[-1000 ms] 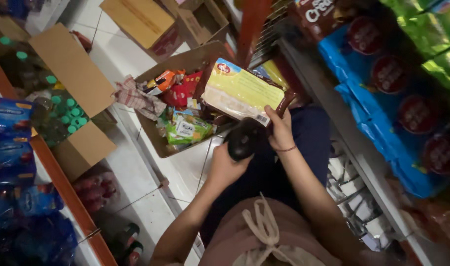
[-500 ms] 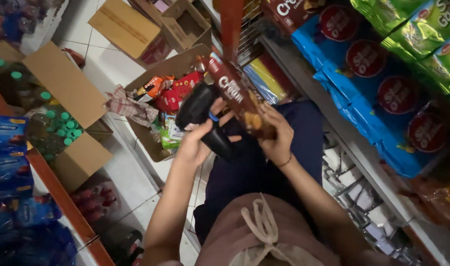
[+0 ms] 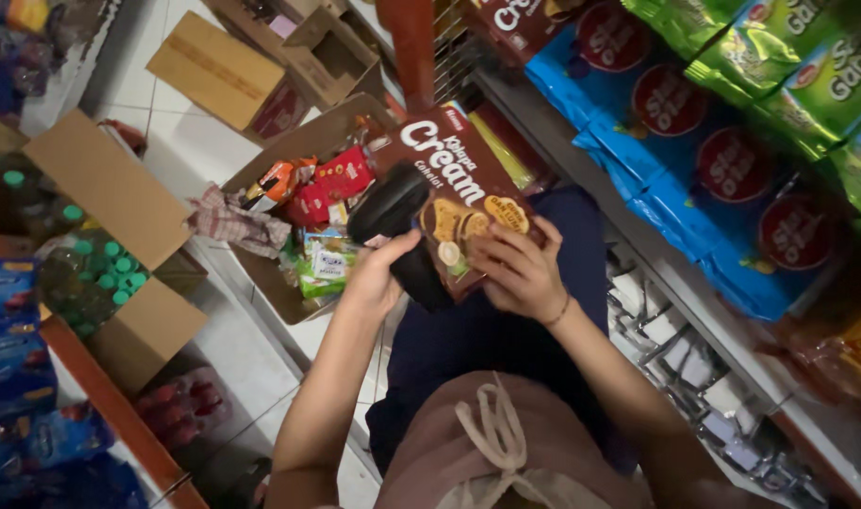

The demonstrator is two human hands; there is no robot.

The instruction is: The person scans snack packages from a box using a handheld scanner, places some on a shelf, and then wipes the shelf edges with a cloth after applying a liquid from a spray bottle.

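Note:
My right hand (image 3: 520, 269) grips a brown biscuit packet (image 3: 454, 155) by its lower edge, printed front facing up. My left hand (image 3: 378, 278) holds a black handheld device (image 3: 393, 212), shaped like a label gun or scanner, with its head against the packet's left side. Both hands are over my lap, above dark blue trousers (image 3: 487, 339) and a brownish apron (image 3: 487, 443).
An open cardboard box (image 3: 261, 273) of mixed snack packets sits on the white tiled floor, a checked cloth (image 3: 228, 221) on its edge. A box of green-capped bottles (image 3: 91, 273) is at left, more cartons (image 3: 218, 71) beyond. Blue packets (image 3: 694, 141) and green packets (image 3: 798, 57) fill the right shelf.
The packet turned from its pale yellow back to its brown front. The black device rose from below the packet to rest against its left side.

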